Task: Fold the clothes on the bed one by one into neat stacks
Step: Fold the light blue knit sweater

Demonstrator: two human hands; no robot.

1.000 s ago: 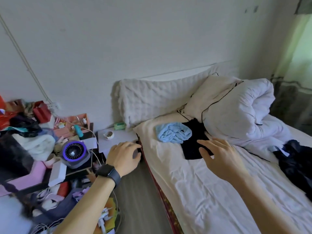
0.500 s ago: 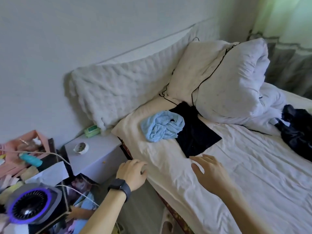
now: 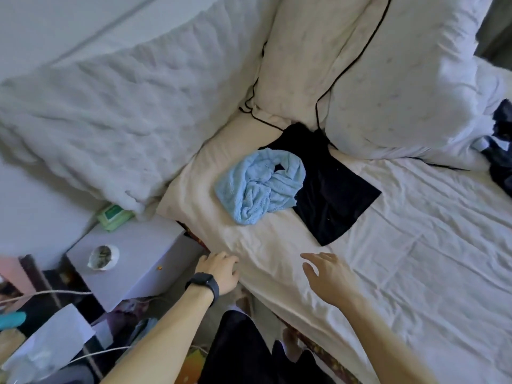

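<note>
A crumpled light blue knit garment [image 3: 260, 187] lies on the bed's white sheet [image 3: 415, 231], partly over a flat black garment [image 3: 335, 200]. More dark clothing [image 3: 501, 151] is bunched at the right edge. My left hand [image 3: 221, 270], with a black watch on its wrist, is at the bed's near edge with its fingers loosely curled; whether it touches the sheet I cannot tell. My right hand [image 3: 329, 275] hovers over the sheet below the black garment, fingers relaxed and holding nothing.
A rolled white duvet [image 3: 401, 79] and a pillow [image 3: 293, 65] lie behind the clothes. A quilted white blanket [image 3: 105, 106] is against the wall. A grey bedside box [image 3: 138, 259] carries a small bowl [image 3: 103, 257] and a green packet [image 3: 114, 216]. Clutter and cables fill the floor at left.
The view has moved closer and tilted down over the bed. Both hands have dropped toward the bed's near edge, still holding nothing.
</note>
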